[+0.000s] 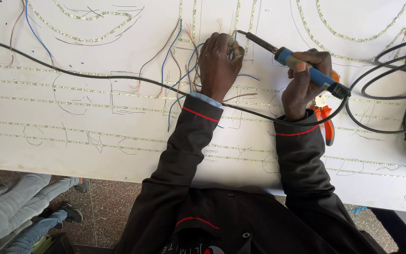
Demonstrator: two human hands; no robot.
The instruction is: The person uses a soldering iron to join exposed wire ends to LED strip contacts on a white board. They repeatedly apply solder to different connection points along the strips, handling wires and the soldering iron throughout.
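- From my remote view this reads as a small electrical or sign-making workshop, not a home or office.
- A big white board (71, 150) serves as the workbench, with rows and curves of LED strip (48, 81) fixed along pencil-drawn outlines.
- Thin blue and brown wires (172, 51) run loose between the strips.
- A blue-handled soldering iron (301, 66) is in use over the board, its black cable (95, 75) trailing across it.
- Orange-handled pliers (326, 123) lie on the board, and coils of black cable (395, 80) sit at the right edge.
- Below the board I see a speckled stone floor (113, 207) and another person's jeans-clad legs (15, 202) close by.
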